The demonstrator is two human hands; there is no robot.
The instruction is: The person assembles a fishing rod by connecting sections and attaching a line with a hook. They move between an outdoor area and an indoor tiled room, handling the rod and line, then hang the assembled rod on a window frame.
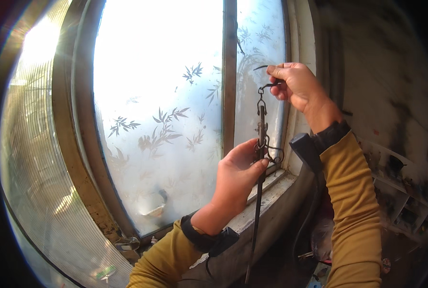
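Note:
Upright in front of the window hangs a long, thin dark rod (257, 211) with hooks and chain links at its upper end, which looks like a steelyard scale. My left hand (238, 173) is closed around the rod's upper part, thumb and fingers pinching it beside the links. A curved hook (276, 156) dangles just right of those fingers. Higher up, my right hand (298, 86) grips a dark curved hook (260, 67) between thumb and fingers. Its lower end joins a short chain (261, 98) linked to the rod's top. The rod's lower end runs down toward the bottom edge.
A frosted window (161, 96) with leaf patterns fills the space ahead. Its sill (271, 194) runs below my hands. Ribbed translucent sheeting (36, 144) stands at the left. White shelving (396, 197) with small items is at the right. Each wrist wears a black band with a cabled device.

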